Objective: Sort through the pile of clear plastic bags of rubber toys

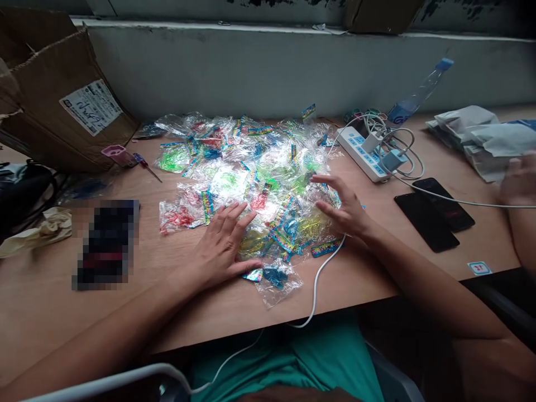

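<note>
Left hand (220, 243): open, fingers spread, against the pile's near edge.
Right hand (341, 209): open, fingers spread, at the pile's right edge.
Load: clear plastic packets (243, 184) heaped mid-worktop (218, 318).
Obstruction: white cable (322, 285) beside right hand.
Surroundings: cardboard box (54, 95), screwdriver (146, 166) left; power strip (360, 153), two phones (427, 220) right.

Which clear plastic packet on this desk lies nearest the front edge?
The clear packet with a blue item inside, beside the left hand. It sticks out from the front of the heap, closer to the desk edge than any other packet.

The left hand (220, 245) is resting palm-down and spread wide, while the right hand (341, 209) is arching palm-down, spread and slightly cupped.
</note>
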`<state>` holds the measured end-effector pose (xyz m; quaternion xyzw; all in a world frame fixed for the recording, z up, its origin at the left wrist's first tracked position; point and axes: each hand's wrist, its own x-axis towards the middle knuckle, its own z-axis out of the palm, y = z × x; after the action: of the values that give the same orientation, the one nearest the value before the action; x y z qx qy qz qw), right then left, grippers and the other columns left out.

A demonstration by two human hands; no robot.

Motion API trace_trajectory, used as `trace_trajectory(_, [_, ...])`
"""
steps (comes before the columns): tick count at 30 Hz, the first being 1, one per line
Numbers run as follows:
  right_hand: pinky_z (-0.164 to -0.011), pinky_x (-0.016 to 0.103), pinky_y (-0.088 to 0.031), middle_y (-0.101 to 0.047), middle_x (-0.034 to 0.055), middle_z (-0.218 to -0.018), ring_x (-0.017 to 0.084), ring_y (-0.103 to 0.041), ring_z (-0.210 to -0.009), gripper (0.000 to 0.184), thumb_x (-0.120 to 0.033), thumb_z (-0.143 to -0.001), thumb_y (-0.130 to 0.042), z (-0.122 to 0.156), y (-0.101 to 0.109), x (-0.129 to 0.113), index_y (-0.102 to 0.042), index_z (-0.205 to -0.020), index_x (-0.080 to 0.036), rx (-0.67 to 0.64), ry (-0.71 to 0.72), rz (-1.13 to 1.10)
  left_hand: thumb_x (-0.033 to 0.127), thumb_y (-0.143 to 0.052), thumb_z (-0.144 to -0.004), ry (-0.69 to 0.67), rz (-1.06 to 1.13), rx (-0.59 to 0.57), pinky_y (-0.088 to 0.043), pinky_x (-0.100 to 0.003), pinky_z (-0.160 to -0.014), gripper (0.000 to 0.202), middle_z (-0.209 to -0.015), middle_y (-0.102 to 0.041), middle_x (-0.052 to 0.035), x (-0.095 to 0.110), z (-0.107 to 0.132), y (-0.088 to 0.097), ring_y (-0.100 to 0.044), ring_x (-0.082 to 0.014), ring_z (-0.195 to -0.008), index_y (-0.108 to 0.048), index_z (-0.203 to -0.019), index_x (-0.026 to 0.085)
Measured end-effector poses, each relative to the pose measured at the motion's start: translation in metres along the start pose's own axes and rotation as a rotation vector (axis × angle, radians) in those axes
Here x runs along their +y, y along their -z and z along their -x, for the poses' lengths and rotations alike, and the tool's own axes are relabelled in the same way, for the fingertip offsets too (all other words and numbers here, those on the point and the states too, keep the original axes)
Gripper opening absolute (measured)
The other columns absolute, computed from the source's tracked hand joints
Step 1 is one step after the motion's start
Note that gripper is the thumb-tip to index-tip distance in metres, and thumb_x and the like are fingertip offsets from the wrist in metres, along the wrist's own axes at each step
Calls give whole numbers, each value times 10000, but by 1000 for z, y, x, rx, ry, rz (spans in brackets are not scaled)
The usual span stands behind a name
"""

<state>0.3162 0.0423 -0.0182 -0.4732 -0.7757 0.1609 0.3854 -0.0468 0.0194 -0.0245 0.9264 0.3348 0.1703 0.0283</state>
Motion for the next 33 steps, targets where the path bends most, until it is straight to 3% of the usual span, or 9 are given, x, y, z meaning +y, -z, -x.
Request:
trace_trajectory(4, [-1293, 596, -297, -542, 146, -1565, 356, -457, -1508, 683, -584, -992, -594, 3, -5, -3, -442, -1583, -275, -170, 53, 91, 742, -687, -881, -6, 10, 11, -227, -623, -1318, 1068, -1686, -309, -206, -2, 1, 0, -251, -419, -1597, -197, -1663, 206])
trace_trajectory(8, [-1307, 606, -268, -502, 136, -1609, 338, -409, -1548, 666, -524, -1011, -590, 2, -8, 0, -412, -1608, -286, -221, 55, 121, 745, -685, -881, -3, 6, 17, -215, -623, -1321, 1074, -1695, -293, -202, -3, 2, -1, -234, -419, -1604, -191, -1670, 209])
trace_trajectory(17, [-1259, 614, -370, -582, 121, -1525, 326, -496, -1480, 562, -457, -989, -660, 0, -13, -2, -528, -1516, -312, -157, 87, 110, 790, -613, -896, 9, -55, 22, -144, -603, -1338, 1037, -1716, -286, -172, -3, 7, -3, -207, -399, -1618, -213, -1680, 241])
trace_trajectory(28, [-1200, 587, -446, -720, 97, -1328, 316, -607, -1359, 314, -415, -1006, -609, 1, -13, -13, -714, -1285, -318, -19, 117, 78, 757, -509, -967, 50, -73, 77, -103, -621, -1333, 988, -1721, -268, -179, 2, 6, 0, -209, -416, -1617, -104, -1708, 245])
trace_trajectory(33, [-1192, 601, -447, -721, 110, -1312, 343, -597, -1362, 396, -530, -987, -616, -3, -2, -12, -706, -1302, -307, 4, 76, 124, 754, -473, -982, 94, -88, 120, -125, -622, -1325, 972, -1707, -289, -189, -3, 6, 0, -235, -413, -1605, -84, -1706, 235])
